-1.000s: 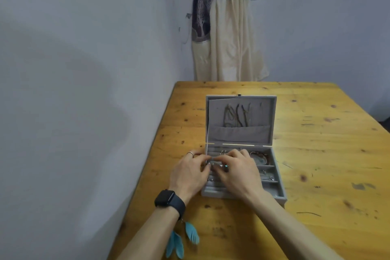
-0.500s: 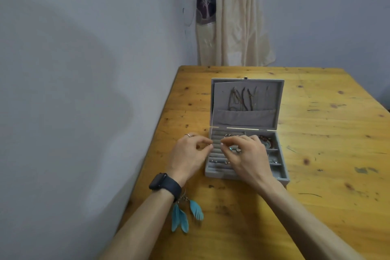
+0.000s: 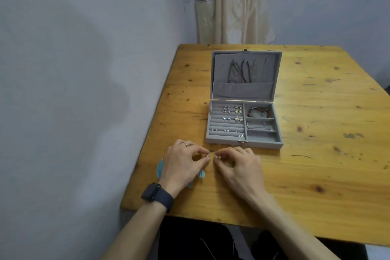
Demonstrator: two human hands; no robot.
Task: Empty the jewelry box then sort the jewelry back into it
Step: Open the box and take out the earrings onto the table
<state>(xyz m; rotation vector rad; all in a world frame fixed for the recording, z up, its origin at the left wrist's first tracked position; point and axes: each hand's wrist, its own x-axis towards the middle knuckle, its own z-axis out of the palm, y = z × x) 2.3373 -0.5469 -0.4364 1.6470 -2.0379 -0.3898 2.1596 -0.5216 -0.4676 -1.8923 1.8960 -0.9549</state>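
Note:
The grey jewelry box (image 3: 244, 143) stands open on the wooden table (image 3: 316, 175), lid up with necklaces (image 3: 242, 69) hanging inside it. Several small earrings (image 3: 232, 115) sit in the ring rolls on the left, a brown bracelet (image 3: 257, 112) and a thin chain (image 3: 259, 126) lie in the right compartments. In front of the box, my left hand (image 3: 183, 164) and my right hand (image 3: 238, 167) each pinch a tiny silver stud earring (image 3: 207, 156) between thumb and forefinger, fingertips almost touching. Blue feather earrings (image 3: 160, 170) lie under my left hand.
The table's left edge runs close to a grey wall (image 3: 84, 91). A cream curtain (image 3: 232, 6) hangs behind the far edge. Bare wood spreads to the right of the box and hands. My dark-trousered legs show below the near edge.
Both hands have come out of the box's ring rolls toward me, each bringing a small earring. The view has tilted down, so the box's contents are now uncovered.

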